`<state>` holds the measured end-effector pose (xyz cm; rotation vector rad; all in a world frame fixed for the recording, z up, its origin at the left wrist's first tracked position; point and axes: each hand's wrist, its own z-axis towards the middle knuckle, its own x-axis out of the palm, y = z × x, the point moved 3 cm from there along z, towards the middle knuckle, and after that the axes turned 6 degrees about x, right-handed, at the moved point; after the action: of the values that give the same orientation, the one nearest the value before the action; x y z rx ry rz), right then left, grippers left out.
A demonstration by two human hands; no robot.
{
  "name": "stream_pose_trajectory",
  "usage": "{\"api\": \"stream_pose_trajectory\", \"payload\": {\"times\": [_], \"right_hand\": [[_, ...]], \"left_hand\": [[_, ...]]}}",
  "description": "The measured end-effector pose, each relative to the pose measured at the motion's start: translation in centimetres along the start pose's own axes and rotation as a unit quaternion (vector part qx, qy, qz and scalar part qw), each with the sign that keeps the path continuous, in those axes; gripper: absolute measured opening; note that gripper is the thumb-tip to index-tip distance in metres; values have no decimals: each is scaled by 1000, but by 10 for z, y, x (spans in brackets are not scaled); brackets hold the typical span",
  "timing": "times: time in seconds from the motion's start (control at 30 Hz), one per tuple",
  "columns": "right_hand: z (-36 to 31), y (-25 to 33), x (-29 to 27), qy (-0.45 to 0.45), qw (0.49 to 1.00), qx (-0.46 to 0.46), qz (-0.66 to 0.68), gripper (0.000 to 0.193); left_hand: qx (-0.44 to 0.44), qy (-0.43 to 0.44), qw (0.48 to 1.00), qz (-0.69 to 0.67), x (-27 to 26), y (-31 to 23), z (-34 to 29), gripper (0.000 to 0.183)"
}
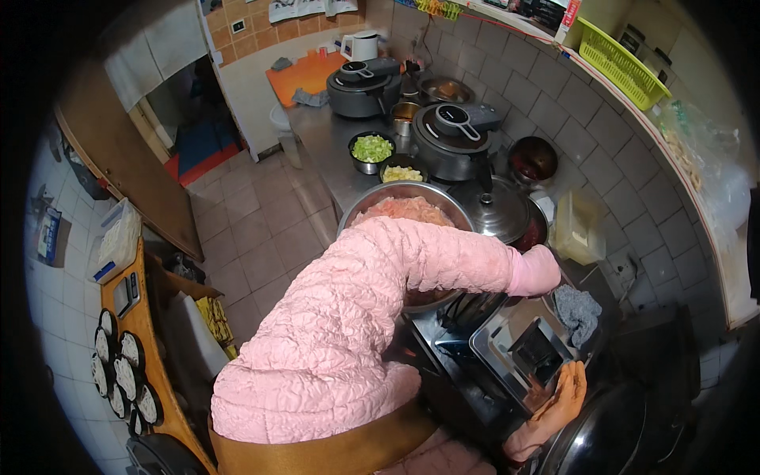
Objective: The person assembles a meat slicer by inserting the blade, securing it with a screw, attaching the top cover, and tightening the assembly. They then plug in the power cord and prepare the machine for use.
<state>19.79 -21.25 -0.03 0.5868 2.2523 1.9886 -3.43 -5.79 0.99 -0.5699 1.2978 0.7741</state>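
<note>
Because the pink left sleeve [340,317] stretches right across the big steel bowl [457,207] of pale pink meat [404,209], its puffy quilted fabric could brush the food or catch on the rim; whether it touches either one, I cannot tell. The left hand is hidden past the cuff [537,271], so nothing shows of what it grips, if anything. The right hand [559,400] is open, its fingers stretched out and close together at the near right edge of a shiny steel appliance [518,340] with a dark square recess; actual contact is unclear. That appliance sits on the right, between the cuff and the right hand. A push from one side only might make it slide or tip, and its metal edges might nick bare fingers.

A crumpled grey cloth [576,314] lies just beside the appliance's right side and could bunch up against it. Past the cuff, a domed steel lid [497,210] and a translucent plastic container [579,228] crowd the counter, leaving the left arm little room. Farther off stand two dark cookers, chopped greens [372,148] and pale yellow pieces [401,172] in small bowls near the meat, where a careless elbow could knock them
</note>
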Motion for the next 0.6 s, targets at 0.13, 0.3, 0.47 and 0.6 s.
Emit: {"api": "stream_pose_trajectory", "payload": {"times": [0.13,0.3,0.47,0.6], "right_hand": [[3,-4,-4,21,999,0,38,39],[15,-11,-14,-9,995,-62,83,37],[9,0,-10,-13,998,-11,66,33],[6,16,-7,-13,998,-21,60,27]], "left_hand": [[-4,71,997,-33,-7,-2,0,16],[-39,89,965,-244,-12,11,-6,18],[-22,1,986,-163,-19,18,-18,29],[3,-53,986,-161,-14,13,-17,30]]}}
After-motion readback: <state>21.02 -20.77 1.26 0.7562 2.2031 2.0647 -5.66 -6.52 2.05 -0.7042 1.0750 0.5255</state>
